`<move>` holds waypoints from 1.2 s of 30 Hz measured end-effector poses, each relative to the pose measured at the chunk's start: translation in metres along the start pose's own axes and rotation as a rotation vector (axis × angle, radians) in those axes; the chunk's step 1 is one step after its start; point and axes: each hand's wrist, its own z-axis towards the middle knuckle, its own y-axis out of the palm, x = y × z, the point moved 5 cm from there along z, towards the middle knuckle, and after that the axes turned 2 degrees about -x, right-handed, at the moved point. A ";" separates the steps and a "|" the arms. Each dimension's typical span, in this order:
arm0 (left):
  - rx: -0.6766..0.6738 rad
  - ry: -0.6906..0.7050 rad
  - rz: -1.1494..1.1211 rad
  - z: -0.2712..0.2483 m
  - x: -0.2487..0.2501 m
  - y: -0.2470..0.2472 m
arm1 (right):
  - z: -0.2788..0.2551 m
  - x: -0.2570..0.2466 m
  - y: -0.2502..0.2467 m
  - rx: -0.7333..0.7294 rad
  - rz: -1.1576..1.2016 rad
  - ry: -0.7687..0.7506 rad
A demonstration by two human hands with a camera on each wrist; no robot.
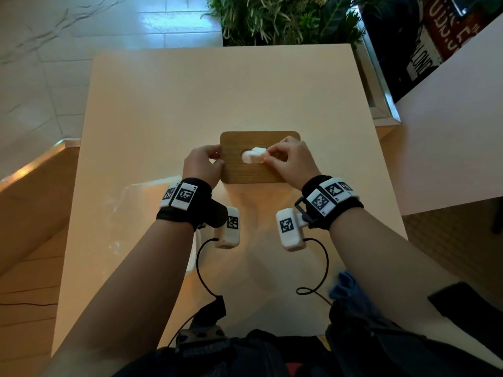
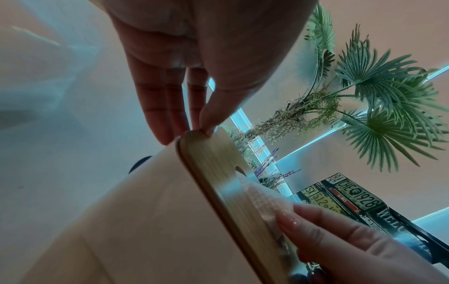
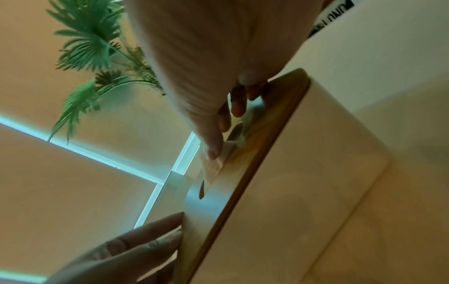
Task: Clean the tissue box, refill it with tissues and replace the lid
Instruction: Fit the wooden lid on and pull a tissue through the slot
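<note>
Our left hand (image 1: 202, 165) grips the lid (image 1: 260, 172) edge; right hand (image 1: 290, 161) pinches the tissue (image 1: 254, 155) at its slot; we should draw it up gently, lid held steady.

Warm dim light, glare on the table (image 1: 141, 213), wrist views blurred and distorted.

- The place looks like a cafe or a small restaurant, not a home.
- A plain pale bench (image 1: 168, 110) stands on a white tiled floor (image 1: 40, 77).
- A planter with green plants (image 1: 283, 17) is just behind it.
- Decorative license plates (image 2: 350, 194) hang beside the plants.
- A 2nd pale table (image 1: 457, 126) is on the right.
</note>
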 end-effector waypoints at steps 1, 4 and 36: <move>0.000 -0.001 0.001 0.000 0.000 0.000 | 0.000 -0.001 0.001 0.018 0.014 -0.013; -0.007 -0.010 0.002 0.000 0.000 -0.001 | -0.001 -0.001 0.001 0.032 0.085 -0.064; -0.026 -0.027 0.009 -0.003 0.003 -0.002 | 0.005 -0.008 -0.010 0.051 0.351 -0.017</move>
